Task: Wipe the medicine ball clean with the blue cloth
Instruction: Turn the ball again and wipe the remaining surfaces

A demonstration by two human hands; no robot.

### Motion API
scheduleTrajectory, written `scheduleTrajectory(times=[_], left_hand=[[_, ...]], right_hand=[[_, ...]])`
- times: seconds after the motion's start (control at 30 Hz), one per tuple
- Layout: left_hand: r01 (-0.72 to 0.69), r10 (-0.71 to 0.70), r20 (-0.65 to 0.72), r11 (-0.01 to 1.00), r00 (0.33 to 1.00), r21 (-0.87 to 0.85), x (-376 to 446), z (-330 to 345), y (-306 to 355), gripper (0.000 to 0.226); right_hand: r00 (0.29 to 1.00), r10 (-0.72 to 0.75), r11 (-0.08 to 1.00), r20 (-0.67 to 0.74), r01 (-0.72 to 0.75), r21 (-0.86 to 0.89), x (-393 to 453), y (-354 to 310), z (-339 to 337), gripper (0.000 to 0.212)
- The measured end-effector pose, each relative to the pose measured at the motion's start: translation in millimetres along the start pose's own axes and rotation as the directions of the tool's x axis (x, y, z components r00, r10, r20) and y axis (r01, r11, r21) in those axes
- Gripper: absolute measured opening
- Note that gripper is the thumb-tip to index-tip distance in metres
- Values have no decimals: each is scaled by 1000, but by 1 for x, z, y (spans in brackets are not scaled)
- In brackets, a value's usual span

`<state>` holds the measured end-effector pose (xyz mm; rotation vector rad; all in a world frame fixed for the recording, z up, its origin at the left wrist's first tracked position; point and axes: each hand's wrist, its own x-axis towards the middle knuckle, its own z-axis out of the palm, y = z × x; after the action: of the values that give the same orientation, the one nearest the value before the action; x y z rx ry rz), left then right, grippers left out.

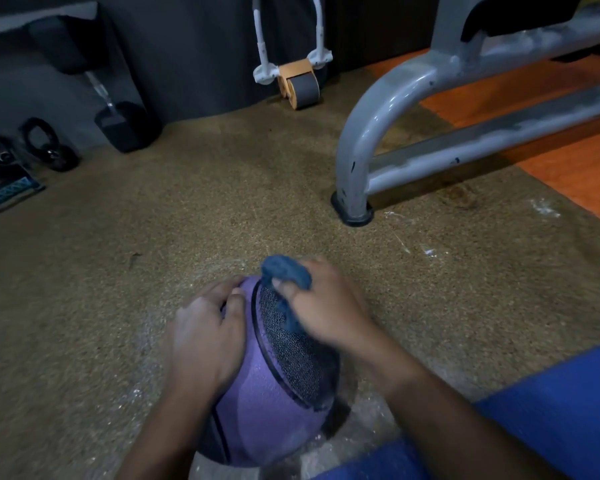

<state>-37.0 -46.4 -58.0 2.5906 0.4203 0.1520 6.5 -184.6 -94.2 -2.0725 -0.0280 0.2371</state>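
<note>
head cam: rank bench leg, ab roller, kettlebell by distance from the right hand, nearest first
From the right hand:
1. Bench leg, grey, just ahead and slightly right, foot on the mat.
2. Ab roller, orange and grey, straight ahead by the dark wall.
3. Kettlebell, black, far left near the wall.

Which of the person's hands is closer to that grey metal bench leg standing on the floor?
Right. The right hand, gripping the blue cloth on top of the medicine ball, sits below the bench leg. The left hand rests on the ball's far side.
</note>
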Motion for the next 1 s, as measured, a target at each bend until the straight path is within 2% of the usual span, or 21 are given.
scheduleTrajectory(times=[0.07, 0.1, 0.13, 0.2, 0.27, 0.33, 0.37, 0.4, 0.47, 0.57, 0.63, 0.73, 0.8, 0.87, 0.93, 1.0], left_hand=[[5, -5, -25, 1000, 1000, -1, -2, -1, 3, 34], [16, -16, -35, 1000, 999, 8, -3, 0, 5, 34], [30, -29, -41, 999, 999, 18, -3, 0, 5, 34], [47, -46, -50, 998, 998, 28, -2, 0, 6, 34], [45, -44, -40, 999, 998, 25, 0, 1, 4, 34], [20, -20, -12, 1000, 1000, 10, 2, 2, 2, 33], [7, -7, -2, 1000, 1000, 4, 3, 2, 1, 33], [4, -4, 0, 1000, 1000, -6, 2, 2, 1, 33], [8, -9, -19, 1000, 1000, -26, 1, 0, 2, 33], [37, -38, -30, 999, 999, -20, -1, -1, 5, 33], [80, -80, -28, 997, 996, 0, 0, 0, 8, 35], [124, -123, -27, 992, 992, 16, 5, 1, 8, 35], [123, -123, -11, 992, 992, -9, 11, 1, 2, 35], [110, -109, 22, 992, 994, -58, 16, 0, -5, 40], [108, -105, 28, 988, 994, -110, 19, 0, -9, 43], [128, -128, 9, 985, 992, -115, 21, 0, -10, 36]], right_hand=[[980, 178, 964, 93, -192, 184, 28, 13, -5, 39], [970, 205, 946, 134, -232, 228, 29, 19, -5, 34], [975, 189, 946, 115, -213, 246, 27, 24, -4, 31], [994, 96, 985, -43, -89, 146, 0, 23, -2, 33], [984, -121, 990, -133, 110, -86, -42, 8, 2, 42], [952, -295, 928, -80, 266, -262, -66, -9, 5, 48], [954, -294, 922, -57, 267, -282, -62, -14, 4, 46], [965, -260, 936, -45, 241, -255, -51, -16, 3, 40], [995, -95, 986, -13, 93, -136, -15, -16, 0, 24], [988, 150, 989, 38, -150, -5, 31, -3, -3, 27], [978, 206, 978, 47, -207, 26, 36, 3, -1, 27], [993, 43, 993, -111, -55, -109, 5, 0, 0, 40], [978, -164, 961, -127, 129, -246, -42, -6, 7, 46], [946, -314, 905, -78, 273, -326, -79, -18, 16, 51], [936, -343, 900, -77, 304, -313, -72, -19, 20, 49], [964, -238, 951, -120, 207, -228, -44, -14, 19, 43]])
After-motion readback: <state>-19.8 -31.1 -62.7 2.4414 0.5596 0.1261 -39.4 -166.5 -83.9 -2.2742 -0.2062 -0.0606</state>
